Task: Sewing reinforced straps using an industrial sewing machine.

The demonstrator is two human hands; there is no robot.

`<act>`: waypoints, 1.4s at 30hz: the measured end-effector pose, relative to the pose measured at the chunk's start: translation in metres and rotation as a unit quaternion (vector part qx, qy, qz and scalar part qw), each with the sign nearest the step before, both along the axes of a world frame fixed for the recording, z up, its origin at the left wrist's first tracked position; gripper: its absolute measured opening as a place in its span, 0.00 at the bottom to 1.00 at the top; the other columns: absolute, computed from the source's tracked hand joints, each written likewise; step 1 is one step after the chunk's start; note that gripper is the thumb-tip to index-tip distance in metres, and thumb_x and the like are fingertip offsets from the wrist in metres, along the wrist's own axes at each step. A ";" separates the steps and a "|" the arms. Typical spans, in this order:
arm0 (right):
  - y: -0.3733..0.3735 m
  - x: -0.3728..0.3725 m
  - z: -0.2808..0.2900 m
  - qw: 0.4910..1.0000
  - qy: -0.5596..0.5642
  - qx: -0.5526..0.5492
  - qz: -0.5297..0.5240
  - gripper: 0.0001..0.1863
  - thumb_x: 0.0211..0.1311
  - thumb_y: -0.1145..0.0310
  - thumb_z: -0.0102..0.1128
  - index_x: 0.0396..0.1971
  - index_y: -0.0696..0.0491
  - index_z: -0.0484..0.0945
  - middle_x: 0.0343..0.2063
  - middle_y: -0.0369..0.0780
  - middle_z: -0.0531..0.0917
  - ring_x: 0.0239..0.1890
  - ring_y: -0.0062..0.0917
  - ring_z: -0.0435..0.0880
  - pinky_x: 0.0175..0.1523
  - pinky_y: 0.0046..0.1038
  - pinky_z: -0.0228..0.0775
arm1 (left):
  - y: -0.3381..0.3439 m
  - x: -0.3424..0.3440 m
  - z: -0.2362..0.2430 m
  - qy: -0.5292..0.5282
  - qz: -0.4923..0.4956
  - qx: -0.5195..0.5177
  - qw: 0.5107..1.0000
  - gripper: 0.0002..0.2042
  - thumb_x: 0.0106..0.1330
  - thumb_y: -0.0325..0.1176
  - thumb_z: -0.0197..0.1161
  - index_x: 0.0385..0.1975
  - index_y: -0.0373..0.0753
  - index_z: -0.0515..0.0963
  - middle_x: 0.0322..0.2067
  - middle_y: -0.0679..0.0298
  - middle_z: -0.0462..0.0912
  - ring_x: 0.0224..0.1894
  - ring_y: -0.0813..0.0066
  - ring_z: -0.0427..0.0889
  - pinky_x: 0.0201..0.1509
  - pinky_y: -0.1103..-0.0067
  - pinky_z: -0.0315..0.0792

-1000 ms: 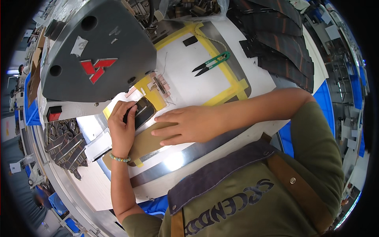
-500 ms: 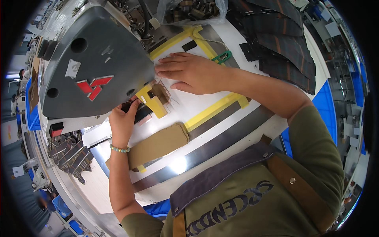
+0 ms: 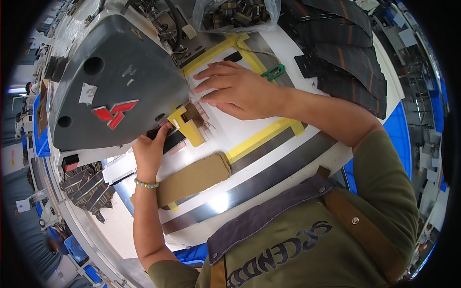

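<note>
My left hand (image 3: 151, 151) reaches under the front of a large grey sewing machine head (image 3: 113, 79), fingers pinched on a small dark fabric piece (image 3: 170, 140) at its lower edge. My right hand (image 3: 235, 89) lies flat, fingers spread, on the white work plate (image 3: 240, 127) beside the machine, pressing a small brownish piece (image 3: 199, 113) near the needle area. A yellow tape frame (image 3: 259, 139) marks the plate. A tan cardboard template (image 3: 194, 177) lies below my left wrist.
Green-handled snips (image 3: 273, 72) lie behind my right hand. Stacks of dark plaid fabric pieces (image 3: 345, 57) fill the right of the table; another stack (image 3: 84, 182) sits at the left. A clear bag of parts (image 3: 237, 14) rests at the top. Blue bins stand around the table.
My right hand has moved up from the tan template to the white plate beside the machine. My left hand has shifted up under the machine head. The view has tilted closer.
</note>
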State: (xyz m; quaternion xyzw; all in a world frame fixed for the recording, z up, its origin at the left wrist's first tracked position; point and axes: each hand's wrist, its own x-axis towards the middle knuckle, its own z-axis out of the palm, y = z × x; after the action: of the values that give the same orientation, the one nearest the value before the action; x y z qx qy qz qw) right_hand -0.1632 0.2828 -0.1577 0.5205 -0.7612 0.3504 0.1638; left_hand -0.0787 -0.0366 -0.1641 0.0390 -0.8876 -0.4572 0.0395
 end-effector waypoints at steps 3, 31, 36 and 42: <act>0.001 0.003 0.000 0.999 0.003 0.022 0.024 0.07 0.70 0.71 0.68 0.44 0.53 0.89 0.60 0.38 0.86 0.71 0.40 0.77 0.76 0.49 0.68 | 0.005 0.002 0.007 -0.026 0.007 -0.004 1.000 0.17 0.71 0.39 0.77 0.48 0.30 0.87 0.37 0.57 0.93 0.39 0.78 0.87 0.48 0.78 0.79; -0.006 0.011 -0.001 0.979 -0.004 0.189 0.075 0.19 0.78 0.56 0.61 0.63 0.41 0.86 0.73 0.35 0.77 0.78 0.34 0.68 0.84 0.48 0.55 | -0.048 0.029 0.022 0.017 -0.090 -0.127 0.988 0.17 0.75 0.27 0.69 0.60 0.30 0.80 0.41 0.59 0.85 0.43 0.69 0.82 0.53 0.74 0.77; -0.004 0.011 -0.003 0.977 -0.002 0.201 0.071 0.19 0.78 0.56 0.60 0.63 0.40 0.86 0.73 0.35 0.77 0.79 0.34 0.67 0.84 0.48 0.55 | -0.053 0.017 0.015 -0.005 -0.059 0.012 0.998 0.08 0.75 0.28 0.71 0.46 0.29 0.86 0.40 0.67 0.89 0.43 0.81 0.83 0.52 0.82 0.76; -0.004 0.012 -0.002 0.978 0.001 0.198 0.066 0.19 0.78 0.56 0.60 0.63 0.40 0.86 0.73 0.36 0.77 0.79 0.33 0.67 0.84 0.48 0.55 | -0.071 0.008 0.018 -0.001 -0.020 0.000 1.000 0.08 0.72 0.27 0.75 0.45 0.31 0.87 0.39 0.68 0.89 0.40 0.82 0.82 0.47 0.80 0.76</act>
State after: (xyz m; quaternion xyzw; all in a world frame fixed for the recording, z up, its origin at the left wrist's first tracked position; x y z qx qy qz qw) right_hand -0.1516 0.2787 -0.1596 0.5923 -0.7792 0.2021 0.0346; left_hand -0.0712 -0.1080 -0.1463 0.0214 -0.8883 -0.4578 0.0299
